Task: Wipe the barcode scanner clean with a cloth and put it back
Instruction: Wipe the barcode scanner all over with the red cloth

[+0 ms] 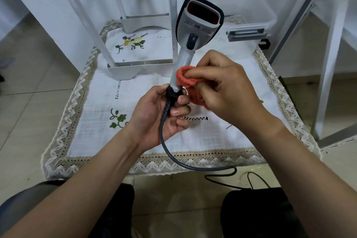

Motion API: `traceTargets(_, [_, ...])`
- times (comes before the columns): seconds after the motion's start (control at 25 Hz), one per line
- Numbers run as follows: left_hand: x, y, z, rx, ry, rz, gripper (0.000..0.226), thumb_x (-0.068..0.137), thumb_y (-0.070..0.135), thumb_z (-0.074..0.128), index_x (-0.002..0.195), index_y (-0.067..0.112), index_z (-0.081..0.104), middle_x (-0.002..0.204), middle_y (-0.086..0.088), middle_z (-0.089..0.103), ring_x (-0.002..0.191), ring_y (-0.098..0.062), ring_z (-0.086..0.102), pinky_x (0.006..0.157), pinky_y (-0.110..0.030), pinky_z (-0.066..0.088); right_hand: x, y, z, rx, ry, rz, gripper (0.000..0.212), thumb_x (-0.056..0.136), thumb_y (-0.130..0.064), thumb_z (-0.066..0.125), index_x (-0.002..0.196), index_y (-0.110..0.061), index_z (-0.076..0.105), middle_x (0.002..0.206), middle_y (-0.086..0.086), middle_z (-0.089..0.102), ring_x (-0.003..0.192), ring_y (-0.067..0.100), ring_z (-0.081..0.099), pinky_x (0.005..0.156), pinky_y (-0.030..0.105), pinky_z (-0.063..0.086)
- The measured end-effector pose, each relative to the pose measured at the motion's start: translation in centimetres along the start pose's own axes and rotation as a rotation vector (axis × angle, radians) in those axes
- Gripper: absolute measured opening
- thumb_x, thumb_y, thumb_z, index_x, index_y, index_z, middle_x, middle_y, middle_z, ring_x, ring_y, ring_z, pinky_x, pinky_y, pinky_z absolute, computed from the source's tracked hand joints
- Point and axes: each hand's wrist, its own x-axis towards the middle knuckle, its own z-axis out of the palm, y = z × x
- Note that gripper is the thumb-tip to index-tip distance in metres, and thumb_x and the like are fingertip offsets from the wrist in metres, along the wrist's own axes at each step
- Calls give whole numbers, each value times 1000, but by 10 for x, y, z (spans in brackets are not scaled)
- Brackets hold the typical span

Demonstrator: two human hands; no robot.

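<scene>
White rack [123, 69] and clear box [267, 18] stand behind the raised scanner [195, 25].

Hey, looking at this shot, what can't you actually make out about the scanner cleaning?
Head view only:
Orange cloth: mostly covered by the right hand.
Scanner far side: faces away from the camera.
Scanner's foot: wrapped by the left hand.
Cable end: hidden behind the knee.
Print on its head: too small.

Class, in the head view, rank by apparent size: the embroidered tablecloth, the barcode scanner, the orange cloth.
tablecloth
barcode scanner
orange cloth, bunched in the right hand, so full size unsure
</scene>
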Motion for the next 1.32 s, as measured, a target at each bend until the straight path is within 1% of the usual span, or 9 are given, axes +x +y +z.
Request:
traceTargets(0.08, [-1,0,-1,12,10,6,30,95,37,40,88,16,61,73,5,53,57,-7,36,58,-24,31,-1,-1,0,31,-71,-31,26,87,4,65,103,-11,80,91,6,61,76,18,62,66,26,51])
traceTargets(0.2, [-1,0,0,10,16,-13,27,93,38,42,93,15,57,73,6,53,56,-7,36,57,-23,32,0,-1,0,13,-2,-6,25,87,3,66,102,-11,80,90,7,61,77,13,59,67,17,47])
traceTargets(0.36, [0,0,-1,28,28,1,35,97,37,38,85,16,64,73,4,52,58,-7,33,59,-24,31,-1,-1,0,42,-85,-34,27,85,2,64,102,-11,81,90,8,62,77,19,64,66,31,52])
traceTargets(0.56, [0,-1,0,17,30,-1,28,94,37,42,90,15,60,74,4,53,57,-7,34,58,-24,31,1,-2,-5,16,-70,-23,25,86,2,66,101,-10,81,89,6,62,76,14,63,65,27,51])
traceTargets(0.72, [-1,-3,0,49,61,-12,26,94,35,43,95,13,56,76,3,53,56,-7,35,56,-23,33,7,-3,-21,-32,289,53,20,90,-2,68,105,-8,79,88,7,56,73,-5,53,63,9,44])
traceTargets(0.8, [-1,-7,1,78,81,-23,27,94,35,42,94,13,58,76,2,53,56,-8,34,56,-24,33,8,-1,-25,-82,370,63,20,93,-8,65,108,-10,79,89,9,55,72,0,52,63,14,47])
traceTargets(0.96, [-2,-8,3,113,64,-54,28,93,34,42,93,12,60,76,2,51,56,-8,35,55,-24,35,7,4,-15,-167,314,38,19,95,-6,66,108,-11,79,91,11,57,75,17,58,61,34,51])
traceTargets(1.12, [-4,-9,5,93,39,-80,28,93,34,41,94,12,58,76,2,51,55,-8,38,55,-24,38,7,5,-15,-141,299,19,20,93,0,66,106,-9,79,90,12,58,76,14,55,63,28,47])
traceTargets(1.32, [-5,-5,4,-10,-28,-95,27,90,35,45,93,12,58,74,4,51,56,-8,40,56,-23,40,3,1,0,-79,239,-23,22,91,4,65,104,-6,79,89,13,56,72,19,57,60,35,51])
